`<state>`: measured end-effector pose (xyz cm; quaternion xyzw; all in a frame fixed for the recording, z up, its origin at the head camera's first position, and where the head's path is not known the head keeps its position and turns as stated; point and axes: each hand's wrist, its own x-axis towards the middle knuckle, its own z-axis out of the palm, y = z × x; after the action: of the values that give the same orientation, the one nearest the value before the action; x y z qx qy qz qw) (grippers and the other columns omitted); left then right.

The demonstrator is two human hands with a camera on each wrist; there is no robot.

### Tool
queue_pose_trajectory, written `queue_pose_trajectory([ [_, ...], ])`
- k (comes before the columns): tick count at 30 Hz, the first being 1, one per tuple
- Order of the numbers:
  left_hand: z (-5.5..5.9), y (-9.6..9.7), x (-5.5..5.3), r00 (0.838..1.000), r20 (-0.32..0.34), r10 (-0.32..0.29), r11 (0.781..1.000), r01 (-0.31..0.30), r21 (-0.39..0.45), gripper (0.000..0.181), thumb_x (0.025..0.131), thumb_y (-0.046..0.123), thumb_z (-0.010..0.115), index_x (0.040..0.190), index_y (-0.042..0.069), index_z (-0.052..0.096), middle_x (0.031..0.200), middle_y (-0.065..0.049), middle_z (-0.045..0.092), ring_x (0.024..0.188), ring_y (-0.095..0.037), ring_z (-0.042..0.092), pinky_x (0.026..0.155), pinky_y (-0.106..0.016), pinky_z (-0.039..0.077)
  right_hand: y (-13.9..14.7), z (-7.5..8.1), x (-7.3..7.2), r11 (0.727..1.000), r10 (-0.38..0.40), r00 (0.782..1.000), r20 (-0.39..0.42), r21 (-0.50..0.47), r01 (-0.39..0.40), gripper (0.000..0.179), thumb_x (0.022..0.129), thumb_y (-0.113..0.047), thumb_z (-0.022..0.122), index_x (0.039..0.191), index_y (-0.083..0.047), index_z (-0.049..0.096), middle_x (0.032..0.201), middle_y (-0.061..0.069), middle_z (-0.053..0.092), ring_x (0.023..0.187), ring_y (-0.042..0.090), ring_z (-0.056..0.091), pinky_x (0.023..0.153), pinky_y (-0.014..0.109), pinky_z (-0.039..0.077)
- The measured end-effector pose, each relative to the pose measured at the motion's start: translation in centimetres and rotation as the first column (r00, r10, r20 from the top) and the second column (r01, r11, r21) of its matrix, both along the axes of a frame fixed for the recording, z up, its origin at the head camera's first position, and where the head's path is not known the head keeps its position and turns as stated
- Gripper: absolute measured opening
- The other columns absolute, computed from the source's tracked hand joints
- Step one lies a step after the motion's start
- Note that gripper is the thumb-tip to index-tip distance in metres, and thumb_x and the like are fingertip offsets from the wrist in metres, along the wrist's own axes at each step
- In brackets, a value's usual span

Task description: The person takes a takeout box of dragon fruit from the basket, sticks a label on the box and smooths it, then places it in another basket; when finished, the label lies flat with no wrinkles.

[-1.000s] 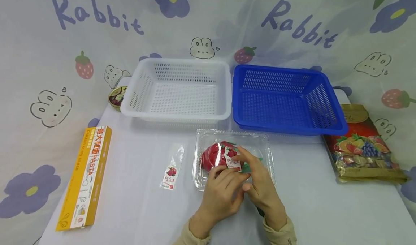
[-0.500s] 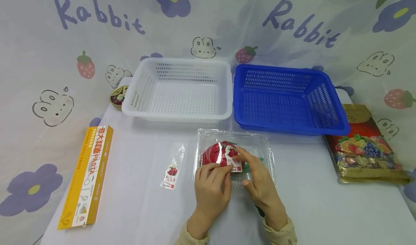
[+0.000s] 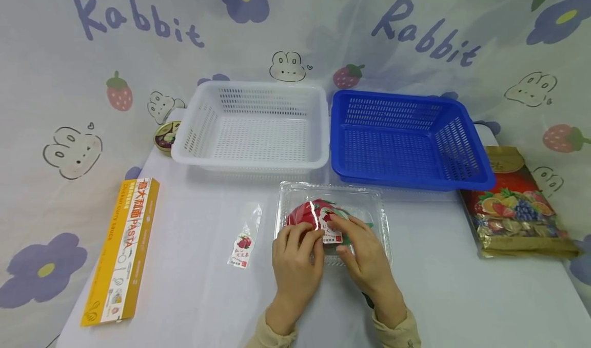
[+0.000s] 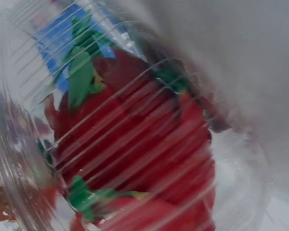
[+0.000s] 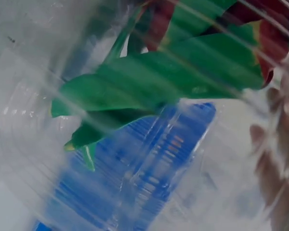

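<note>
A clear plastic clamshell box [image 3: 286, 199] lies on the white table with a red dragon fruit [image 3: 302, 213] inside. On its lid sits a white fruit-print label [image 3: 331, 235]. My left hand [image 3: 296, 261] rests bent fingers on the lid's front left part, fingertips close to the label's left side. With loosely bent fingers, my right hand [image 3: 366, 253] touches the label from the right, thumb apart from the forefinger. Through ridged plastic, the left wrist view shows the dragon fruit [image 4: 130, 134] close up; its green scales [image 5: 164, 79] fill the right wrist view.
Left of the box lies a clear strip with a similar label [image 3: 242, 245]. Behind stand a white basket [image 3: 249, 166] and a blue basket [image 3: 411, 181]. A yellow pasta box [image 3: 121, 250] and round tin [image 3: 165, 136] are left; a red-gold bag [image 3: 517, 209] is right.
My left hand has drawn away from my right hand, leftward onto the lid's front left part. My right hand stays by the label, its fingers slightly shifted.
</note>
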<state>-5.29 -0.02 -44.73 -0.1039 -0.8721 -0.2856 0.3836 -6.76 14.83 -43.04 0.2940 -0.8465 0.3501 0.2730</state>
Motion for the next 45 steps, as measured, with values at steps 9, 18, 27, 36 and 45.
queue_pose_trajectory([
  [9, 0.6, 0.4, 0.2, 0.988, 0.124, 0.097, 0.988, -0.081, -0.128, 0.025, 0.082, 0.021, 0.065, 0.105, 0.023, 0.074, 0.103, -0.004, 0.063, 0.088, -0.025, 0.053, 0.068, -0.036, 0.042, 0.1, -0.2, -0.1, 0.97, -0.216, 0.976, 0.003, 0.116, 0.214, 0.03, 0.087, -0.006, 0.062, 0.116, -0.006, 0.068, 0.103, 0.011, 0.075, 0.104, 0.033, 0.068, 0.092, 0.049, 0.051],
  [18, 1.1, 0.7, 0.1, 0.959, 0.213, 0.187, 0.954, -0.126, -0.271, 0.044, 0.078, 0.027, 0.066, 0.121, 0.029, 0.068, 0.108, -0.01, 0.061, 0.082, -0.026, 0.05, 0.064, -0.035, 0.036, -1.0, -0.2, 0.3, 0.923, -0.287, 0.957, 0.046, 0.281, 0.264, 0.045, 0.084, -0.006, 0.056, 0.128, -0.01, 0.061, 0.105, 0.011, 0.074, 0.113, 0.032, 0.063, 0.094, 0.052, 0.047],
  [27, 1.2, 0.6, 0.1, 0.933, 0.303, 0.195, 0.956, -0.111, -0.272, 0.048, 0.079, 0.038, 0.064, 0.126, 0.034, 0.063, 0.131, -0.016, 0.056, 0.131, -0.046, 0.04, 0.103, -0.064, 0.03, -1.7, -0.4, 0.9, 0.898, -0.327, 0.944, 0.046, 0.327, 0.295, 0.046, 0.087, -0.011, 0.05, 0.132, -0.008, 0.057, 0.122, 0.01, 0.068, 0.12, 0.033, 0.06, 0.1, 0.056, 0.043],
  [36, 1.5, 0.1, -0.4, 0.89, 0.421, 0.174, 0.973, -0.089, -0.214, 0.06, 0.076, 0.05, 0.07, 0.133, 0.041, 0.056, 0.15, -0.022, 0.041, 0.137, -0.056, 0.031, 0.103, -0.072, 0.03, -1.1, -0.4, 1.4, 0.843, -0.44, 0.892, 0.104, 0.39, 0.37, 0.047, 0.093, -0.029, 0.049, 0.138, -0.016, 0.054, 0.135, 0.006, 0.062, 0.131, 0.036, 0.05, 0.109, 0.067, 0.027],
  [45, 1.6, -2.4, -1.0, 0.837, 0.545, 0.039, 0.999, -0.03, -0.024, 0.062, 0.081, 0.057, 0.066, 0.137, 0.037, 0.053, 0.153, -0.022, 0.036, 0.135, -0.055, 0.035, 0.103, -0.072, 0.031, 1.9, -1.3, 1.8, 0.867, -0.496, 0.797, 0.345, 0.235, 0.439, 0.05, 0.093, -0.033, 0.059, 0.139, -0.015, 0.053, 0.152, 0.017, 0.04, 0.14, 0.048, 0.032, 0.102, 0.076, 0.026],
])
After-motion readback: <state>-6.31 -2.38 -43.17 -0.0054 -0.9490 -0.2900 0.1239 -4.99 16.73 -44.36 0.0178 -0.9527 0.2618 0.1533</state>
